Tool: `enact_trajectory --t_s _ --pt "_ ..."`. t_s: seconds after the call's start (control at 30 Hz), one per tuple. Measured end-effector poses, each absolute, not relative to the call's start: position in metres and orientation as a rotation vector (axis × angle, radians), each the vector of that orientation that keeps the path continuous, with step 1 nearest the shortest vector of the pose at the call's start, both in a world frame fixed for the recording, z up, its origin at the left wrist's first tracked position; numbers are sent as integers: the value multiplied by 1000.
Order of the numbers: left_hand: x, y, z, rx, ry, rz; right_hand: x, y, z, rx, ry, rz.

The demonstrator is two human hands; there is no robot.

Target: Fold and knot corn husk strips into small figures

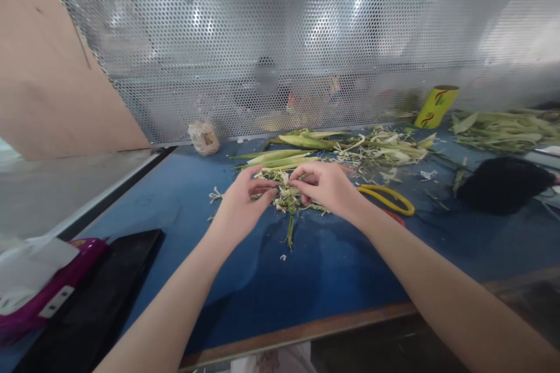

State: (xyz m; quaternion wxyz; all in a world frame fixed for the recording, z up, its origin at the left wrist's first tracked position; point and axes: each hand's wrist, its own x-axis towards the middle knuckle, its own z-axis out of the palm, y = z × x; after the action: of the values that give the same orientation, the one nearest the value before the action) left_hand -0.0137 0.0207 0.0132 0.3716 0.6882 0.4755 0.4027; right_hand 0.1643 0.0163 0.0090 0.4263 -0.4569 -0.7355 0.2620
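A small woven piece of green and pale plant strips, looking like corn husk (289,204), lies on the blue tabletop with its green tail pointing toward me. On its left side, my left hand (247,201) is closed, thumb and fingertips pinched at the piece's edge. My right hand (326,186) comes in from the other side, its thumb and forefinger pinching a pale strip near the top. The fingers partly cover the piece. Right beside my right wrist lie yellow-handled scissors (389,195), with a bit of red under my forearm.
Long green husk leaves (284,157) and shredded strips (389,148) lie behind my hands. A perforated metal panel (306,41) closes off the back. A yellow tube (436,106), a black cloth-like bundle (503,183), a wrapped roll (203,137) and a black tray (100,303) stand around.
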Motion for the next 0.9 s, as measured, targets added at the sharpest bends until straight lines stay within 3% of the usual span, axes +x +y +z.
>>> enact_trajectory --t_s 0.47,0.67,0.9 --pt "-5 16 15 1771 1049 1123 161 8 16 -987 -1745 890" --pt "-8 13 20 1706 830 1211 165 7 27 -919 -1623 735" --pt "-11 15 20 1718 749 1297 166 6 27 -928 -1873 655"
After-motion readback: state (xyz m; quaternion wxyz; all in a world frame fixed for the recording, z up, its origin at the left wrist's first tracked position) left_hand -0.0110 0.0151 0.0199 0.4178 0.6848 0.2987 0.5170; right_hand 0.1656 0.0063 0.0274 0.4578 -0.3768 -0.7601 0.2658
